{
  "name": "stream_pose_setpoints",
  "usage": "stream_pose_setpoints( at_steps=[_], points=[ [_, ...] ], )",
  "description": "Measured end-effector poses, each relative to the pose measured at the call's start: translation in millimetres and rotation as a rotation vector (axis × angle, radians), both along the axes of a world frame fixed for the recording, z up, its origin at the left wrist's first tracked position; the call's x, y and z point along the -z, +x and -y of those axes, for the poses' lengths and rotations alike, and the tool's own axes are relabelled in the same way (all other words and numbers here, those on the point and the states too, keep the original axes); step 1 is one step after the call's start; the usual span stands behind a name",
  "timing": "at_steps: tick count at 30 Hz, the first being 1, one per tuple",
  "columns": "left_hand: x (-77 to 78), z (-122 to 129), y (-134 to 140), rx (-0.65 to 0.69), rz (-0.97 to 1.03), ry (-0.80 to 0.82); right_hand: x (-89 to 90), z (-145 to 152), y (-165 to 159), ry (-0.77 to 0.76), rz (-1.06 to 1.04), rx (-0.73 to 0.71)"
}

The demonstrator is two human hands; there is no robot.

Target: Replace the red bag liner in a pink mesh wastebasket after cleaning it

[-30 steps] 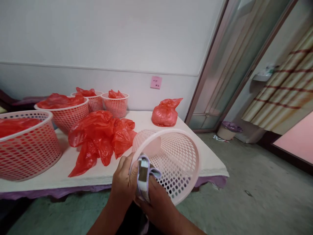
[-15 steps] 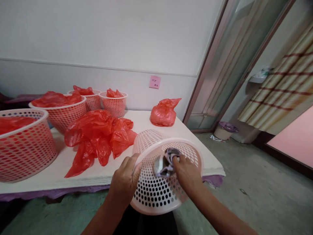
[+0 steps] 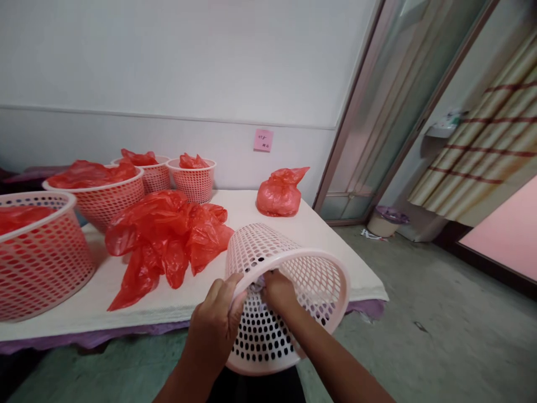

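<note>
**Pink mesh basket tipped on its side, both hands on it**

So low in the middle of the frame there's a pale pink perforated basket (image 3: pixel 289 291), held off the front edge of the tabletop (image 3: pixel 251 212). It's tipped over, the open mouth facing toward the lower right of the frame and toward the camera, its closed bottom pointing up and left toward the tabletop. So its long axis runs diagonally, upper left to lower right.

The left hand (image 3: pixel 216 330) is curled over the near left part of the rim, thumb on top, fingers wrapped on the outside wall. The right hand (image 3: pixel 277 288) is reaching inside the mouth, fingers bent against the inner wall near the rim; can't tell if it's got anything in it, only a bit of something pale shows beside the fingers.

Other containers: a big pink basket (image 3: pixel 39 257) at far left and a wide one (image 3: pixel 98 193) behind it, both with red plastic bags in them. Two small baskets (image 3: pixel 192 179) at the back also have red plastic poking out.

A loose heap of red bags (image 3: pixel 163 235) lies on the tabletop just left of the held basket. A tied red bag (image 3: pixel 279 193) sits further back. Pink sticky note (image 3: pixel 263 140) on the wall, and a small bin (image 3: pixel 385 221) on the floor by the door at right.
</note>
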State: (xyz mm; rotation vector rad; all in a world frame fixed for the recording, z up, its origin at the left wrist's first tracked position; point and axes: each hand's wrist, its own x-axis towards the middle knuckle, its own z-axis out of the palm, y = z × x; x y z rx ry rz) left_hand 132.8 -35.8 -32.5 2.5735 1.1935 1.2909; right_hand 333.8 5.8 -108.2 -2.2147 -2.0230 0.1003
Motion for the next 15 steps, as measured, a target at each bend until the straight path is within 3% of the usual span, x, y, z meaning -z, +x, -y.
stream_pose_setpoints(
  at_steps=[3, 6, 10, 12, 13, 15],
  points=[
    [3.0, -8.1, -11.5, -0.026, 0.042, -0.024, -6.2, 18.4, -11.5, -0.026, -0.118, -0.095],
    [8.3, -18.8, -30.1, -0.127, 0.137, -0.120, -25.4, 51.5, -25.9, -0.039, -0.308, -0.211],
    [16.9, -28.1, -54.4, -0.300, 0.324, -0.383, -50.7, 108.6, -43.3, -0.017, -0.946, -0.328],
    [22.1, -28.8, -63.2, -0.329, 0.448, -0.495, -55.4, 133.9, -43.6, 0.110, -1.104, -0.257],
    [25.3, -28.2, -66.6, -0.340, 0.509, -0.536, -55.6, 143.5, -40.8, 0.201, -1.171, -0.155],
    [33.6, -25.3, -71.9, -0.365, 0.624, -0.578, -53.6, 154.8, -30.7, 0.396, -1.350, 0.197]
  ],
)
